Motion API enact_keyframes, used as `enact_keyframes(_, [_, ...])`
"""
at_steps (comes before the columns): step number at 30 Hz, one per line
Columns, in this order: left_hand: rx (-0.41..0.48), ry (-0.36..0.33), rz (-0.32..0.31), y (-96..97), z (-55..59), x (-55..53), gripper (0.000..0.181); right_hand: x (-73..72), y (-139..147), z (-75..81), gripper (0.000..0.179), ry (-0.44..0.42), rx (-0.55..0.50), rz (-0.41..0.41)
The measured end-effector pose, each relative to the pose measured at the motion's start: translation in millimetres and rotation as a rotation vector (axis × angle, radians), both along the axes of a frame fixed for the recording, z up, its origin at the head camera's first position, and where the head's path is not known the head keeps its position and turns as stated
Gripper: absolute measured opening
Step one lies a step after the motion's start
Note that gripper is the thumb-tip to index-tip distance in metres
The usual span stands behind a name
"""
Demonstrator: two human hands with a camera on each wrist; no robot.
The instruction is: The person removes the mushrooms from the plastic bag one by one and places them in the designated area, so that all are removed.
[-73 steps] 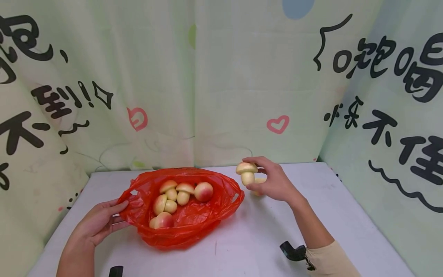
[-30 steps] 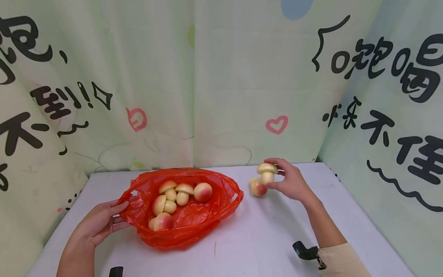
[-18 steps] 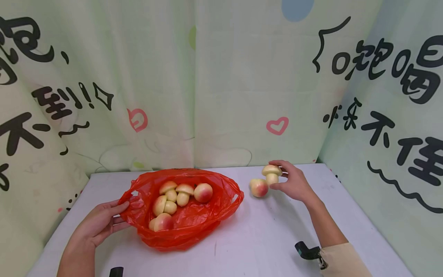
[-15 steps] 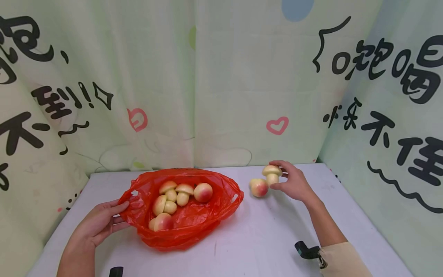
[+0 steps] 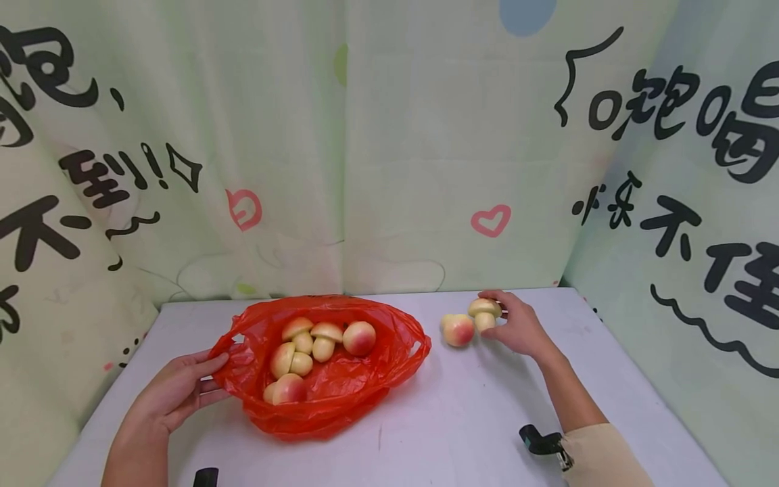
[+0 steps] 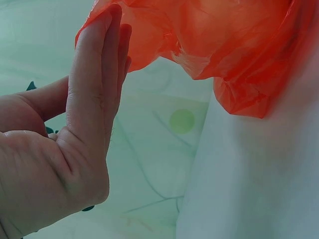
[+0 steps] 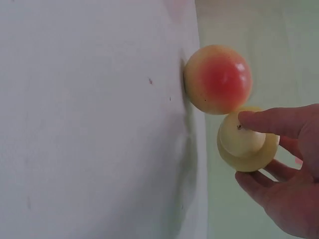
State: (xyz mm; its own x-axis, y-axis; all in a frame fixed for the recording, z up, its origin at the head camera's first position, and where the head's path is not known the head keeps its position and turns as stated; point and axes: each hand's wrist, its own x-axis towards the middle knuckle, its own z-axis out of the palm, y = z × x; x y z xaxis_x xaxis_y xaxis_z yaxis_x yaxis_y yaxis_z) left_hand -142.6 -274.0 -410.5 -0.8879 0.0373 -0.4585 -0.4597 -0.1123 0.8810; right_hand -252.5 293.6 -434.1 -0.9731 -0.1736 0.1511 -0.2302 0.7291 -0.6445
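Observation:
A red plastic bag point(image 5: 328, 419) lies spread wide on the table with several toy mushrooms point(image 5: 324, 341) inside. My left hand point(image 5: 173, 392) pinches the bag's left edge between thumb and fingers; in the left wrist view the long fingers point(image 6: 92, 74) are fairly straight against the red film. At the right, my right hand point(image 5: 517, 325) holds a pale yellow mushroom point(image 5: 485, 314) upright by cap and stem. Just left of it sits a red-and-yellow mushroom point(image 5: 458, 330). In the right wrist view the thumb point(image 7: 274, 121) presses the held mushroom's stem point(image 7: 239, 142).
A white-covered table point(image 5: 438, 419) carries everything. Light green printed curtains point(image 5: 414, 169) with black lettering stand behind it and on both sides. A black wrist-camera mount point(image 5: 538, 441) sits by the right sleeve, and another black piece point(image 5: 205, 477) shows at the bottom edge.
My right hand has carried the pale mushroom rightward from beside the bag, then lowered it next to the red-and-yellow one. The left hand and the bag keep their place.

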Motion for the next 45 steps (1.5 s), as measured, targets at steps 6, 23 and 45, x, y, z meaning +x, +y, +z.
enact_keyframes(6, [0.002,0.007,-0.006,0.9,-0.3,0.7,0.069,0.7,0.1,-5.2,0.067,-0.040,0.027,-0.020])
enact_keyframes(23, [0.010,0.002,-0.004,0.7,-1.4,0.5,0.068,0.6,-3.5,-15.0,0.071,0.005,0.090,-0.003])
enact_keyframes(45, [-0.001,0.020,0.001,0.1,-1.6,0.1,0.067,-1.2,-6.3,-16.6,0.075,0.006,0.139,-0.008])
